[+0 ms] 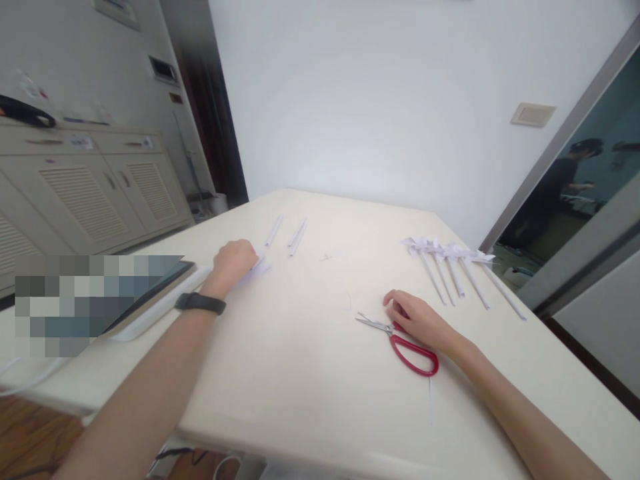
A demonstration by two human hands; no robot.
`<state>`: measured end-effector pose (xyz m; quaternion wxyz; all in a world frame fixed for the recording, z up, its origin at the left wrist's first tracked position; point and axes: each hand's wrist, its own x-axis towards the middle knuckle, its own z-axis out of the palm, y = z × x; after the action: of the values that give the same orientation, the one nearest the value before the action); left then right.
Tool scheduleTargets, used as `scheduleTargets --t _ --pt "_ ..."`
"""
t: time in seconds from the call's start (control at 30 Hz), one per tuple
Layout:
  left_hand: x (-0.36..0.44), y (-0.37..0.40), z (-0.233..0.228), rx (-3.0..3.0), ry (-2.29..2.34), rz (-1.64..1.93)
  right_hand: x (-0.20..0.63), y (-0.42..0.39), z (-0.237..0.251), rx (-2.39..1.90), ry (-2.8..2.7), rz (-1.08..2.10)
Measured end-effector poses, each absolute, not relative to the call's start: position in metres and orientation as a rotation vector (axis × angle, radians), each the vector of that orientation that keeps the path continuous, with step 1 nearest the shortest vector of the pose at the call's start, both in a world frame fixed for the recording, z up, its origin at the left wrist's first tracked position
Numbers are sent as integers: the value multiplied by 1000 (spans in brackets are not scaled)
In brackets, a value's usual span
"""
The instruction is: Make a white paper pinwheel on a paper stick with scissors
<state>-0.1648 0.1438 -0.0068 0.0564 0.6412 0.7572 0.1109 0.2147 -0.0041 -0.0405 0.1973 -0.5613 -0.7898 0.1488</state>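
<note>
My left hand [234, 263], with a dark band on the wrist, is closed at the left of the table, its fingertips on thin white paper [259, 268]; the fingers partly hide it. Just beyond lie several rolled white paper sticks [274, 231]. My right hand [417, 319] rests on the table with loosely bent fingers, holding nothing that I can see. It partly covers one handle of the red-handled scissors [415, 357], whose blades point left and stand slightly apart.
Several paper pinwheels [445, 252] on paper sticks lie in a row at the right. Paper scraps [327, 256] lie mid-table. A tablet-like device [155, 297] sits at the left edge, beside a white cable [37, 383]. Behind the table is a white wall [350, 100].
</note>
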Motion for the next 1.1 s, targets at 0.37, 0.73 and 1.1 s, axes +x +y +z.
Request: scheduleTargets --t 0.37,0.73,1.1 --pt "-146 127 5 1929 2499 527 214 -4 -41 -1565 -2203 432" --pt "-100 98 30 1896 1639 1144 216 -5 -40 -1550 -2184 474" --pt "-37 53 2 1501 730 689 208 -6 -30 -1341 -2030 543"
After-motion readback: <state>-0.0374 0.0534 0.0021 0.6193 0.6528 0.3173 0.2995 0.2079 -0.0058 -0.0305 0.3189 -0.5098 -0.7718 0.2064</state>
